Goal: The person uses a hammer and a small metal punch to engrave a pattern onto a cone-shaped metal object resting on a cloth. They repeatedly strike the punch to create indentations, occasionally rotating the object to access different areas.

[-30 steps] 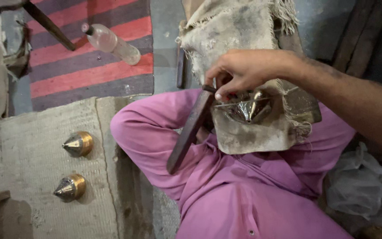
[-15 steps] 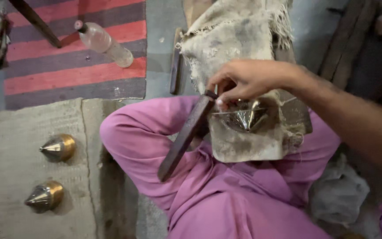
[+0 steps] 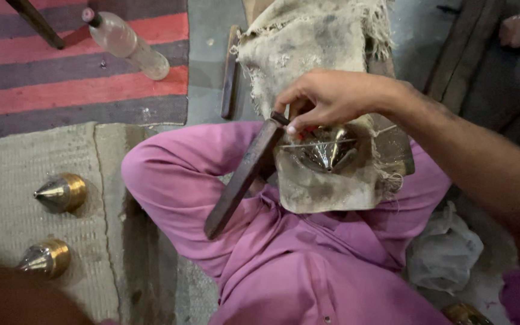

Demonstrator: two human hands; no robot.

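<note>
The clothes (image 3: 308, 265) are pink-purple. The rug (image 3: 79, 90) has red and grey stripes. Two pointed metal cones (image 3: 61, 192) are gold and silver. The cloth (image 3: 314, 42) is dirty cream. The file (image 3: 242, 177) is dark brown.

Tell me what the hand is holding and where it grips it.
The right hand pinches the upper end of a long, dark metal file, beside the shiny cone-shaped piece.

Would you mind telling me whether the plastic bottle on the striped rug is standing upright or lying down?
Lying down. The plastic bottle rests on its side on the striped rug, its capped end pointing to the upper left.
</note>
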